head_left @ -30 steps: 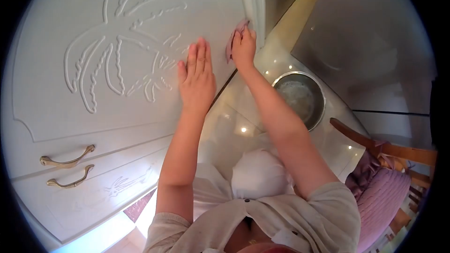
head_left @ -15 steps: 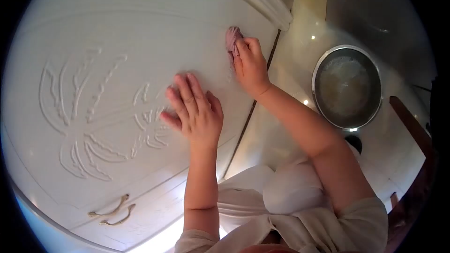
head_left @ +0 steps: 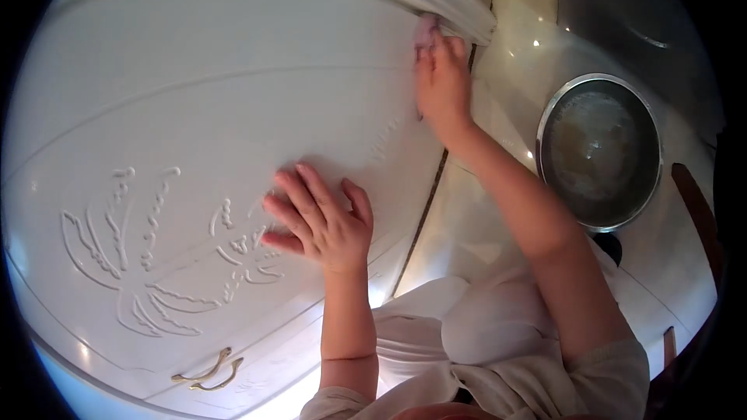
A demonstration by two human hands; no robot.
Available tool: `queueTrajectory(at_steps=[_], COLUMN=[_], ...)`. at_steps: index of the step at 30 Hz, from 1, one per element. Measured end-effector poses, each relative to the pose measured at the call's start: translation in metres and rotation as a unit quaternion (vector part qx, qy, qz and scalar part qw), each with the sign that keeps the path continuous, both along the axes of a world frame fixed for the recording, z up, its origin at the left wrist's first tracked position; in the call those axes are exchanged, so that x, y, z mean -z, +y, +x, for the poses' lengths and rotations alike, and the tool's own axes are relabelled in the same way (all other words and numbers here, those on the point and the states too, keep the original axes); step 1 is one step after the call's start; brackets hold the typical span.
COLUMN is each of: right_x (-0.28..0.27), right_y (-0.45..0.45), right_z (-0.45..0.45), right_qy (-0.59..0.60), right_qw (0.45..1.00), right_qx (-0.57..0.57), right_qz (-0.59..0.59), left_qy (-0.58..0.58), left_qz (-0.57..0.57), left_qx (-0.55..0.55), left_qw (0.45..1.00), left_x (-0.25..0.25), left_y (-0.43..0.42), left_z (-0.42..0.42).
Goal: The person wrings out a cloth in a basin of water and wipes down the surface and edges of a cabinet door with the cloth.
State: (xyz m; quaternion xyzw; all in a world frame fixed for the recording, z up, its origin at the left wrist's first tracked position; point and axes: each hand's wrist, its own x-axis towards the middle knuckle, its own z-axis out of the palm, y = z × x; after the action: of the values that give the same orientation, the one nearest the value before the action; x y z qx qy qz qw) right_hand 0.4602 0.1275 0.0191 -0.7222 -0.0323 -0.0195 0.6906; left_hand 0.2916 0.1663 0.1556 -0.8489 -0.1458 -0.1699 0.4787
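Observation:
A pinkish cloth (head_left: pixel 426 31) is gripped in my right hand (head_left: pixel 447 85), pressed against the white cabinet door (head_left: pixel 233 54) near its moulded side edge, low by the floor. My fingers partly hide the cloth. My left hand (head_left: pixel 327 222) lies on the same door with its fingers spread, holding nothing. Beside it, raised palm-like patterns (head_left: pixel 144 264) stand out on the door's surface, and the left hand covers part of the smaller one.
A round metal basin (head_left: pixel 599 152) with cloudy water sits on the glossy tiled floor (head_left: pixel 498 179) to my right. Two brass handles (head_left: pixel 210 373) stick out at lower left. Dark wooden legs (head_left: pixel 695 214) stand beyond the basin.
My right hand has moved the cloth along the door toward the moulded edge. My left hand remains flat on the door. The camera view has shifted, showing more of the door's edge.

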Motion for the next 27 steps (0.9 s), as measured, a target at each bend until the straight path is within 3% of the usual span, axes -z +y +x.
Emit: queueTrajectory(at_steps=[2, 9, 14, 18, 22, 24, 27], right_x=[-0.046, -0.144, -0.095, -0.068, -0.09, -0.11, -0.138], right_y=[-0.002, 0.005, 0.003, 0.002, 0.005, 0.001, 0.012], right_z=[-0.005, 0.0, 0.008, 0.012, 0.021, 0.028, 0.036], right_qy=[-0.022, -0.275, -0.274, -0.203, -0.18, -0.189, -0.274], right_qw=[0.997, 0.945, 0.953, 0.976, 0.98, 0.979, 0.956], right_qx=[-0.059, -0.022, -0.031, 0.005, 0.034, -0.02, -0.003], right_qz=[0.049, 0.177, 0.122, 0.082, 0.073, 0.072, 0.1], left_qy=[-0.002, -0.014, -0.01, 0.004, 0.006, 0.005, 0.009], left_qz=[-0.005, -0.013, -0.017, 0.002, 0.012, 0.013, 0.002], left_qx=[0.002, -0.005, -0.013, -0.012, -0.002, 0.001, -0.009], left_qw=[1.0, 1.0, 1.0, 1.0, 1.0, 1.0, 1.0], left_x=[0.001, 0.002, 0.001, 0.0, 0.0, 0.0, 0.0], left_y=[0.001, -0.002, -0.003, -0.001, -0.002, -0.002, -0.003], left_z=[0.0, 0.0, -0.002, -0.001, 0.001, 0.0, 0.0])
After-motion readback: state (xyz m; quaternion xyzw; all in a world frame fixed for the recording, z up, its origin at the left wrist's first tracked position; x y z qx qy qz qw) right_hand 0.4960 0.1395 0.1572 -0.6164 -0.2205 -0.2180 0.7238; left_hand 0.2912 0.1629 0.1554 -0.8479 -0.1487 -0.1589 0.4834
